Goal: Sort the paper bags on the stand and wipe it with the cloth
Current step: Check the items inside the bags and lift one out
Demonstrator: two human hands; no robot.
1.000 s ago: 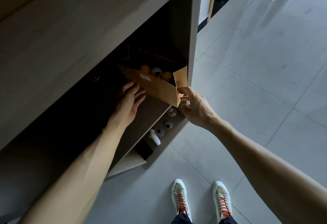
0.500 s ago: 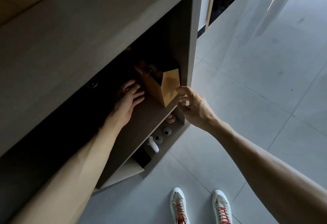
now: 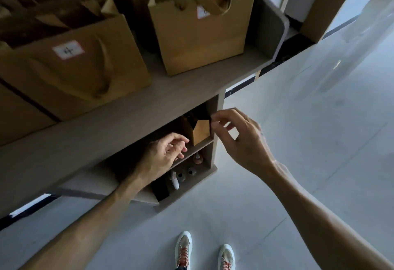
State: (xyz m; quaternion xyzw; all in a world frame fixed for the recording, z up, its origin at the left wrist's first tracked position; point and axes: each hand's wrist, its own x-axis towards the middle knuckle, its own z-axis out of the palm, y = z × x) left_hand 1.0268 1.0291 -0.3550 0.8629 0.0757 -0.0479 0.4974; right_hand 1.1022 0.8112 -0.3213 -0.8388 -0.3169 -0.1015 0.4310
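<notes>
A small brown paper bag (image 3: 200,131) stands on the middle shelf of the grey stand (image 3: 132,110), pushed against the stand's right wall. My right hand (image 3: 238,139) hovers just right of the bag, fingers loosely curled and holding nothing. My left hand (image 3: 164,154) sits at the shelf's front edge, left of the bag, fingers relaxed and apart from it. On the stand's top are two large brown bags: one with a white label (image 3: 72,65) at the left, another (image 3: 200,31) at the right. No cloth is in view.
The bottom shelf holds small round objects (image 3: 191,171), a white bottle (image 3: 174,181) and a dark box (image 3: 161,188). More bags crowd the top at the back left. Grey tiled floor (image 3: 298,142) spreads right. My white shoes (image 3: 183,248) stand below.
The small bag went from jutting out of the shelf to standing back against the right wall. Both hands have come off it. The view has tilted up, showing the bags on top.
</notes>
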